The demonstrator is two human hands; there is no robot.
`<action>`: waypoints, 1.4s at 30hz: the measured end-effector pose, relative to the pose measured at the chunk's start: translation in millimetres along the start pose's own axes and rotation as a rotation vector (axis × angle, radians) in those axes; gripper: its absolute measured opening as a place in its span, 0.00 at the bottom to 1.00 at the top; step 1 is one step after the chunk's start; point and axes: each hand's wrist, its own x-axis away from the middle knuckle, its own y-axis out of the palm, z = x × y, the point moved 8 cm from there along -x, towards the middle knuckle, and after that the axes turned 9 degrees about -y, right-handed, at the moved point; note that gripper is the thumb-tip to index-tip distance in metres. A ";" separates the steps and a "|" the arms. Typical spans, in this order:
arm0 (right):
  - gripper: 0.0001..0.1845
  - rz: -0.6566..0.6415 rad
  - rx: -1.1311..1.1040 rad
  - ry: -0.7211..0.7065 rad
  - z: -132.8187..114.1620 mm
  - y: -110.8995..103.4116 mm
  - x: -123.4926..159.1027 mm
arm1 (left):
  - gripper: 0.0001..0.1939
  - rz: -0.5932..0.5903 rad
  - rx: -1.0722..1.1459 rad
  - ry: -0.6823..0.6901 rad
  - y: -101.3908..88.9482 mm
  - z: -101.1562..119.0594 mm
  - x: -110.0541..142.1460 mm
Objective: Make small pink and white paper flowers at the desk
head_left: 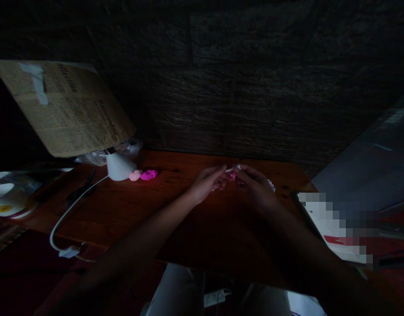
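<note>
Pink-and-white stuff (pixel 233 175) looks unfinished, pinched between the left hand (pixel 209 181) and right hand (pixel 256 184); left, a pale lump (pixel 135 175) and magenta lump (pixel 149 175) lie untouched.

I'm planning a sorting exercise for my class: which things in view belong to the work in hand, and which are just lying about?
Belonging to the work:
left hand
right hand
white piece and pink bit at the fingertips
probably the pale pink lump and magenta lump

Apparently just lying about:
lamp
white cord
white container
power strip
</note>
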 end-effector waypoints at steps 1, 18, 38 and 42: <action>0.17 0.001 0.007 0.002 0.0 -0.5 0.0 | 0.24 0.000 -0.026 0.027 0.5 1.8 0.6; 0.17 -0.010 0.172 -0.210 -52.7 -45.1 -23.3 | 0.20 -0.049 -0.405 0.233 15.3 -2.3 4.0; 0.15 0.397 0.212 -0.422 -83.6 -113.2 -33.5 | 0.39 0.203 -0.779 0.248 92.7 -48.3 -51.1; 0.17 0.338 0.199 -0.412 -82.0 -106.5 -34.9 | 0.30 0.162 -0.698 0.278 89.1 -46.8 -45.7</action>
